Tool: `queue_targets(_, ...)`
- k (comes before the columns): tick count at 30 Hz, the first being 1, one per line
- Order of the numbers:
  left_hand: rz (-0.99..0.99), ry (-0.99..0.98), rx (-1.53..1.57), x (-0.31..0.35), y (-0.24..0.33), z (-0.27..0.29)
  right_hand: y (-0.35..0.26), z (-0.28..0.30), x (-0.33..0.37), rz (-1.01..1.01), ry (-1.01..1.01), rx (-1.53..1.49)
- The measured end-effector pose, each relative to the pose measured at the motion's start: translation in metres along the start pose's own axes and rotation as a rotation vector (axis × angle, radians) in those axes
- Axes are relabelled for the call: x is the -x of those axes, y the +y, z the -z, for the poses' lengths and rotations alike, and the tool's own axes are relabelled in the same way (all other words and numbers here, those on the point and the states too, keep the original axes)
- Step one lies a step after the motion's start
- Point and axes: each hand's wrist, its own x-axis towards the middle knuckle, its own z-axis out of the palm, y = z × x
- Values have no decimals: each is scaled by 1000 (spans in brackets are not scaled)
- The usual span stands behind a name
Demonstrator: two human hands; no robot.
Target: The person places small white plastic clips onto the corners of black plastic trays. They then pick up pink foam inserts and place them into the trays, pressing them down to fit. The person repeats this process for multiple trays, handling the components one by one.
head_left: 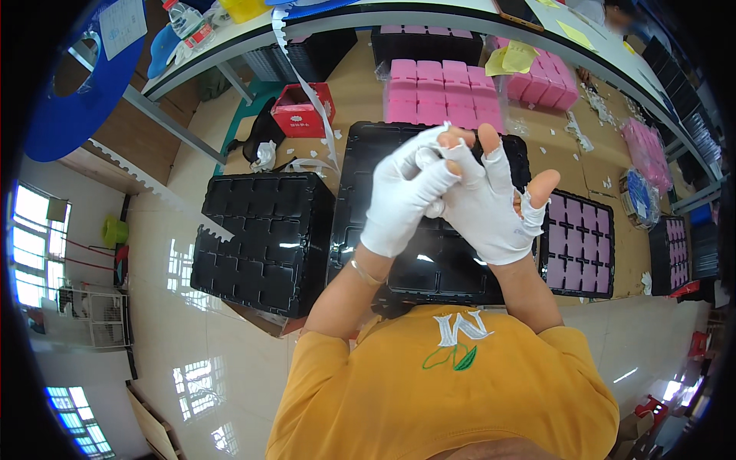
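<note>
Both hands wear white gloves with bare fingertips showing. My left hand (406, 195) is closed, its fingers pinching at the finger part of the glove on my right hand (491, 211). Exactly which finger it grips is partly hidden. My right hand is held up with its other fingers spread and bare at the tips, and nothing lies in its palm. Beneath both hands sits a black plastic compartment tray (429, 276), partly covered by them.
To the left stands a stack of black trays (257, 234); to the right, a tray of pink-purple blocks (579, 241). Pink foam blocks (441, 92), a red box (303, 111) and paper scraps lie beyond. A white shelf (253, 42) crosses the far side, with a paper strip (303, 84) hanging down.
</note>
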Motion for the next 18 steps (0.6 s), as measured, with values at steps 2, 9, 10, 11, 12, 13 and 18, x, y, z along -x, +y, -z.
queue_targets(2,-54,47,59,-4,4,-2,2,-7,-5,-28,-54,-9)
queue_targets(9,28,17,170,4,-4,-7,12,8,5,-16,-64,-31)
queue_targets(10,65,4,177,6,-1,-7,12,5,5,-18,-56,-42)
queue_targets(11,94,40,150,6,-2,-8,11,1,4,-21,-48,-52)
queue_targets(12,124,76,123,5,-4,-9,10,-1,4,-24,-40,-63)
queue_targets(13,151,109,94,4,-6,-12,10,2,4,-24,-58,-73)
queue_targets(18,124,138,139,11,-29,-9,16,18,7,-18,-102,-104)
